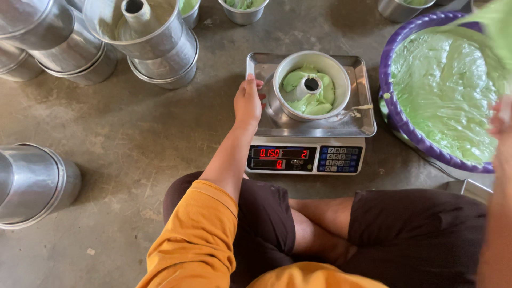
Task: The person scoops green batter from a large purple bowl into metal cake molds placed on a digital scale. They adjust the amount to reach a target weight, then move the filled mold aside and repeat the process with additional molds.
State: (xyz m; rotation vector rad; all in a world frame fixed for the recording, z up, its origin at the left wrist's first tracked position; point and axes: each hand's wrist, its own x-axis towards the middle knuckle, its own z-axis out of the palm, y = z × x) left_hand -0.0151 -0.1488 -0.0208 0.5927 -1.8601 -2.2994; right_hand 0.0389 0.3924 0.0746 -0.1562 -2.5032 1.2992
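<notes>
Sitting cross-legged on a concrete floor (160,128), facing a scale (306,154). Resting on its steel tray (362,90): a tube pan (312,85), partly filled with green batter (320,101). Left hand (248,102) lying on the tray's left edge just beside the pan, fingers loosely curled, clamping nothing. Right hand (501,120) barely showing at the frame's right edge, over the purple basin (394,106) of batter; grip impossible to tell from here.

Risking, by judgement: pressing on the tray and skewing the reading; nudging the pan off centre; dripping batter onto the tray, already smeared near its right side, or onto the scale's keypad below.

Crowding the floor: stacked empty pans (154,42) top left, more lying at the left edge (37,184), small filled pans (242,10) along the top. Basin pressing close against the scale's right side, leaving little room there.
</notes>
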